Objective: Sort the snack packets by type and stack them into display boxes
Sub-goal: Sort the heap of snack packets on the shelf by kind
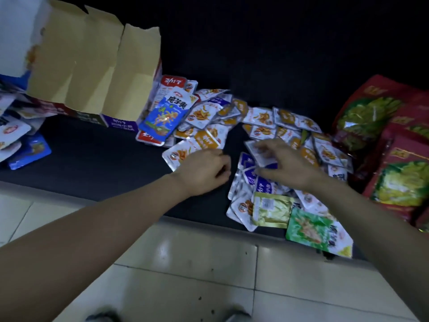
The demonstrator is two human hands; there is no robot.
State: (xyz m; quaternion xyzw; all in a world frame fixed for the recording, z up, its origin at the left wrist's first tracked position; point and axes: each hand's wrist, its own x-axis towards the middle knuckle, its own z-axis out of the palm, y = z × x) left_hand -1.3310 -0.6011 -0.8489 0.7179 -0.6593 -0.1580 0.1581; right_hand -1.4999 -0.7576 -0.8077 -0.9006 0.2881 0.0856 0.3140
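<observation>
The sorting looks barely begun. At the far left, a few white and blue packets point(16, 135) lie loose near the box point(92, 66). The box stands with its flaps up, and its inside cannot be seen, so nothing can be counted as stacked. Just right of the box, a big blue packet point(167, 115) leans on a red-and-white one. Past that spreads the main heap point(209, 117) of orange-and-white packets, still mixed and overlapping.

The left hand point(204, 170) rests at the near edge of this heap, touching an orange-and-white packet. Its fingers are curled under, and whether they hold anything cannot be told. The right hand point(285, 163) reaches into the middle of the pile over some purple packets point(250, 175). Thumb and fingers are narrowed on a pale packet point(260, 152), which is blurred. Nearer the edge lie a yellow-green packet point(271, 210) and a green packet point(318, 231). Large red bags point(394, 182) are piled at the far right.

Nearly all of the job seems left: splitting orange, purple, blue and green apart, then filling the box.

Everything sits on a dark ledge point(92, 159), low over a pale tiled floor point(185, 263). The room is dim and the background black.
</observation>
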